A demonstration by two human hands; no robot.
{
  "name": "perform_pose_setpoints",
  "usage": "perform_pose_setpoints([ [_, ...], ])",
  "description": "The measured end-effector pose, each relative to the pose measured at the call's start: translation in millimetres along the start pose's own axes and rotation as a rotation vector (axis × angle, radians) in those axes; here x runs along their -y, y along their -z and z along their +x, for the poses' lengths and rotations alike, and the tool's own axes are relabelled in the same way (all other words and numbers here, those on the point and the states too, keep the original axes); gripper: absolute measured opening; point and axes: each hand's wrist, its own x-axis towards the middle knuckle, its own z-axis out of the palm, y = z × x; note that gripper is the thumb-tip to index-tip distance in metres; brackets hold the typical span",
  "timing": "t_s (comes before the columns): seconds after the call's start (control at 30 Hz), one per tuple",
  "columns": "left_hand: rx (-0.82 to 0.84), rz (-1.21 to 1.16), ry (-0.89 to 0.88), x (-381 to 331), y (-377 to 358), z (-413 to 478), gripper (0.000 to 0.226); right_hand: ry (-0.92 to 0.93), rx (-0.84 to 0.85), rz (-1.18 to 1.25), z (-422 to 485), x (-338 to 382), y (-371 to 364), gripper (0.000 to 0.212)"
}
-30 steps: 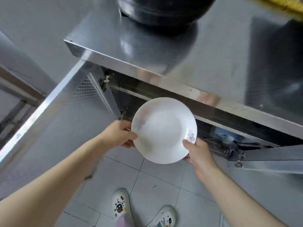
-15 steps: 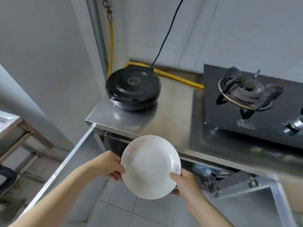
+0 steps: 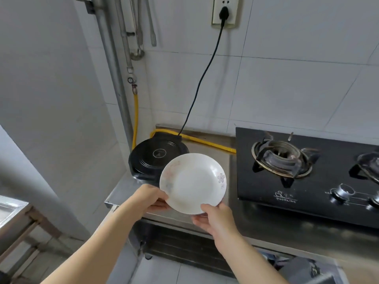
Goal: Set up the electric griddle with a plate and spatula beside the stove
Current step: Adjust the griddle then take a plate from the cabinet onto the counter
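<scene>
I hold a white plate [image 3: 192, 182] with faint flower prints in both hands, just above the steel counter [image 3: 207, 148]. My left hand [image 3: 149, 198] grips its left rim and my right hand [image 3: 215, 219] grips its near rim. The plate hovers over the front right part of the round black electric griddle [image 3: 151, 158], whose lid is closed. The griddle's black cord [image 3: 203, 76] runs up to a wall socket [image 3: 224, 12]. The black gas stove [image 3: 303, 173] sits to the right of the plate. No spatula on the counter.
A yellow gas hose [image 3: 207, 139] runs along the back of the counter behind the griddle. Metal utensils [image 3: 151, 23] hang on the wall beside grey pipes [image 3: 123, 37]. Below the counter, a cabinet door [image 3: 307, 271] stands open at the lower right. A steel table [image 3: 10, 210] is at the left.
The plate has come up from in front of the open cabinet to above the counter, and my view has lifted from the floor to the wall.
</scene>
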Motion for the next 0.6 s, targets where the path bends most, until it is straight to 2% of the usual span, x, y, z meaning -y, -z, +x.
perform_pose_setpoints([
  [0.17,0.003,0.087,-0.101,-34,-18,31,0.008,-0.023,-0.060,0.165,29,23,-5,0.024],
  [0.3,0.028,0.327,-0.305,-66,-25,70,0.013,-0.054,-0.141,0.241,67,46,-9,0.023],
  [0.4,0.000,0.606,-0.491,-88,-28,103,0.035,-0.068,-0.202,0.257,102,64,-10,0.027],
  [0.47,-0.007,0.694,-0.577,-101,-30,127,0.046,-0.084,-0.235,0.259,129,74,-13,0.031],
  [0.6,-0.034,0.847,-0.643,-115,-33,167,0.059,-0.082,-0.294,0.245,170,86,-21,0.033],
])
